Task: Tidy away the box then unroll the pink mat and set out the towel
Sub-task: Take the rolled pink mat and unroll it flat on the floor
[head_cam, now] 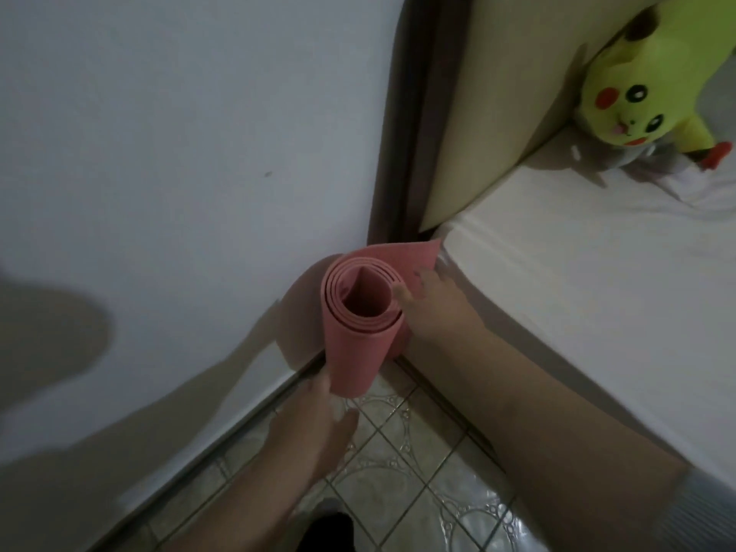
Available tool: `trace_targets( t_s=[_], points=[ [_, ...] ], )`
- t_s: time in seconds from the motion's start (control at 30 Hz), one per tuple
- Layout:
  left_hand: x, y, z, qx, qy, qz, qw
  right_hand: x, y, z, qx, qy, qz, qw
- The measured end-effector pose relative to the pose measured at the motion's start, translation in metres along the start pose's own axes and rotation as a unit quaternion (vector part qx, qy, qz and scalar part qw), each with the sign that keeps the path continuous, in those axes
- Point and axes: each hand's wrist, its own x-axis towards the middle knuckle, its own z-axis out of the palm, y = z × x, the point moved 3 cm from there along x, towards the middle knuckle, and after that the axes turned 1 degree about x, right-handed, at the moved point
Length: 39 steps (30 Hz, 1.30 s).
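The left hand grips the lower part of the pink mat with its fingers behind the roll, and the right hand holds the top rim, thumb at the roll's edge and fingers on the loose flap. The mat stands upright between the hands, in the corner between the wall and the bed, above the tiled floor. It is loosely rolled, its spiral layers and hollow core visible from above
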Motion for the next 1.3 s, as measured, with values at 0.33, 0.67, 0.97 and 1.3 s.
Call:
trace_targets(
  t_s=[0.33,0.67,0.97,1.3],
  points=[
    [0.207,-0.009,-0.027,-0.094,-0.011,-0.066,0.993,0.105,0.015,0.068,-0.002,0.005,0.083,0.997],
    [0.228,-0.023,-0.019,-0.146,-0.117,-0.038,0.982,0.143,0.028,0.08,-0.238,0.041,0.02,0.97],
    [0.17,-0.038,0.014,-0.233,-0.108,0.006,0.966,0.059,0.064,0.105,0.002,-0.063,0.144,0.988],
    [0.0,0.01,0.03,-0.191,-0.091,0.119,0.97,-0.136,0.097,0.068,0.081,0.064,0.096,0.99]
  ],
)
